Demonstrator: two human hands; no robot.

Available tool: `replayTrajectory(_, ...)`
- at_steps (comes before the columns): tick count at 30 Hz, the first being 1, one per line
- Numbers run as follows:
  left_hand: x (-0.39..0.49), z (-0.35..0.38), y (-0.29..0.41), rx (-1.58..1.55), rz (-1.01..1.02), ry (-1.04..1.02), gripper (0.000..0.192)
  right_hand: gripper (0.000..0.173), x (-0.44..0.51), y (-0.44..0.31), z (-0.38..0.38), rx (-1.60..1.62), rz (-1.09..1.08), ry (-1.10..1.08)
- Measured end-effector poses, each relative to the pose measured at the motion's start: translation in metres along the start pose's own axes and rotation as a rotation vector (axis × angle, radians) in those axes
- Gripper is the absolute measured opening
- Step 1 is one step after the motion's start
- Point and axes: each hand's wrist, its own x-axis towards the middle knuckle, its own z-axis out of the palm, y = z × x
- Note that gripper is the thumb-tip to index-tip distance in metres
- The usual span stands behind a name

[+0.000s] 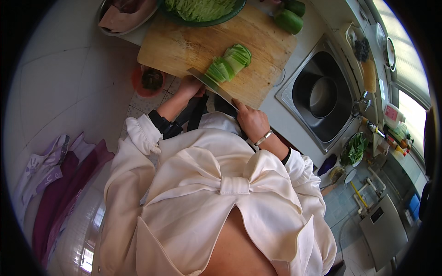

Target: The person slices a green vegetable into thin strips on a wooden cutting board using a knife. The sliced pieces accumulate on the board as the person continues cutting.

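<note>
My right hand (253, 120) is closed around the handle end of a kitchen knife (215, 88), and the handle is hidden in the grip. The blade slants up to the left along the near edge of a wooden cutting board (172, 45). Close to the blade's far end is my left hand (190, 87), fingers curled; whether it pinches anything is unclear. Just beyond the blade, thin overlapping slices of a green squash-like vegetable (229, 63) lie fanned in a row on the board.
A green bowl of shredded vegetable (203, 24) stands at the board's far edge, with a metal basin (119, 33) to its left. Uncut green vegetables (289, 21) lie far right. A steel sink (300, 89) is at right. A reddish bin (140, 88) stands below, left.
</note>
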Motion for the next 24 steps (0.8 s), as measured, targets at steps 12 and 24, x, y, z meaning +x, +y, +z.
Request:
replayTrajectory(12, -0.004, -0.001, 0.006, -0.014, -0.001, -0.044, 0.032, 0.036, 0.044, -0.012, 0.013, 0.073, 0.001, -0.069)
replayTrajectory(24, -0.005, 0.003, 0.003, -0.029, 0.027, 0.04, 0.027, 0.043, 0.052, -0.017, 0.022, 0.124, -0.047, 0.009)
